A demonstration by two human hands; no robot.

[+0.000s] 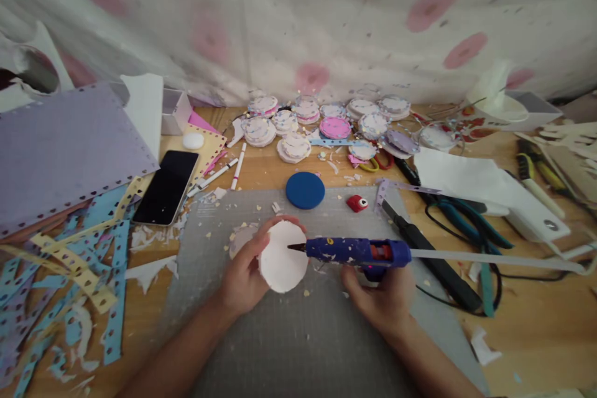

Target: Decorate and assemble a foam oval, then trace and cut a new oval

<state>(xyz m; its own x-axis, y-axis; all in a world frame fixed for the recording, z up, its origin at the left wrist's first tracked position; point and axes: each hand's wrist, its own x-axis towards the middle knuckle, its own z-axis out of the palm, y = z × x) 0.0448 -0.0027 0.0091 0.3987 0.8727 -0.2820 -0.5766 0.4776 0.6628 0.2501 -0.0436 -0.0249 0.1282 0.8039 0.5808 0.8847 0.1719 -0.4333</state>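
Note:
My left hand point(247, 270) grips a round white disc point(283, 264) by its left edge, its pale face turned up toward me. In my right hand point(385, 298) is a blue hot glue gun point(340, 251), with a long clear glue stick point(489, 258) trailing out of its back. The gun's dark nozzle points left and is over the middle of the disc; whether it touches cannot be made out. Beyond the disc lies a blue round pad point(305, 190). Another pale disc point(243, 239) is partly hidden behind my left hand.
Grey cutting mat point(209, 336) under my hands. Several decorated discs point(333, 128) stand along the back. To the left are a phone point(166, 188), purple paper point(65, 149) and cut strips point(116, 292). On the right lie a red punch point(357, 203), a black-handled cutter point(438, 261) and pliers point(476, 221).

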